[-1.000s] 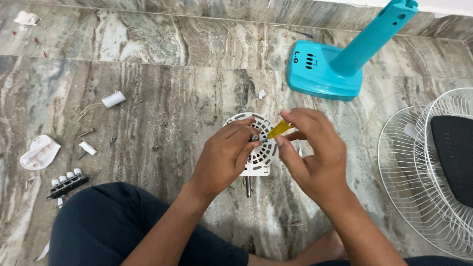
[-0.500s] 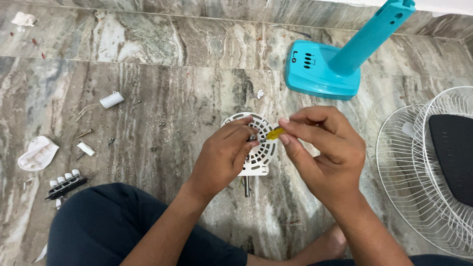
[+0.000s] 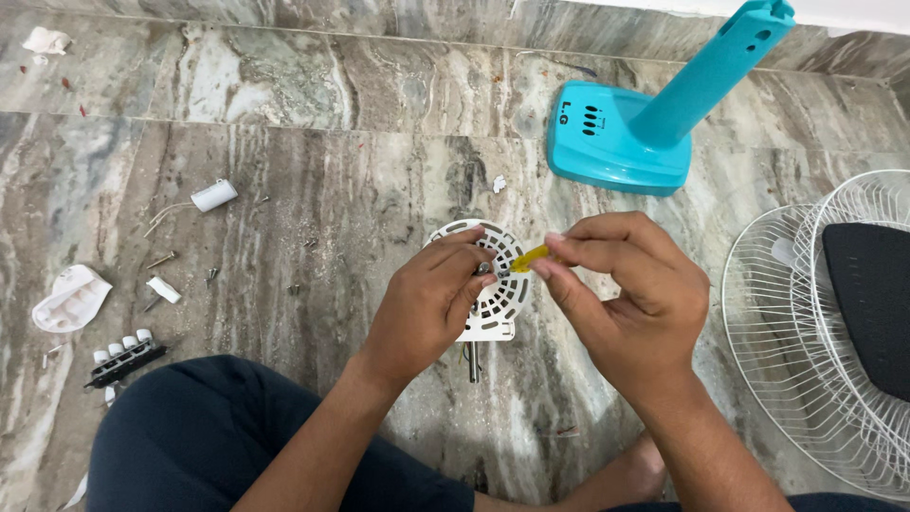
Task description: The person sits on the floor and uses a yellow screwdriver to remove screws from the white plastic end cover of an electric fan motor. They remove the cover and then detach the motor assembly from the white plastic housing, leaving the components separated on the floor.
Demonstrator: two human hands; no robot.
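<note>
My left hand [image 3: 428, 303] grips a round white vented fan motor cover [image 3: 497, 284] from its left side, fingertips pinched near its centre. A metal shaft [image 3: 472, 362] sticks out below the cover. My right hand [image 3: 621, 299] pinches a small yellow-handled screwdriver [image 3: 529, 256], whose tip meets the cover next to my left fingertips. Both hands hover over the marble floor, above my dark-trousered knee [image 3: 209, 436].
A turquoise fan base with its angled stand [image 3: 626, 133] sits at the back right. White wire fan guards [image 3: 815, 322] lie at right around a black part [image 3: 867, 303]. At left lie a white capacitor [image 3: 214, 195], loose screws [image 3: 166, 258], a white plastic piece [image 3: 68, 298] and a black switch block [image 3: 123, 358].
My right hand has turned and shifted slightly right and down, fingers rolling the yellow screwdriver. My left hand and the cover stay nearly still.
</note>
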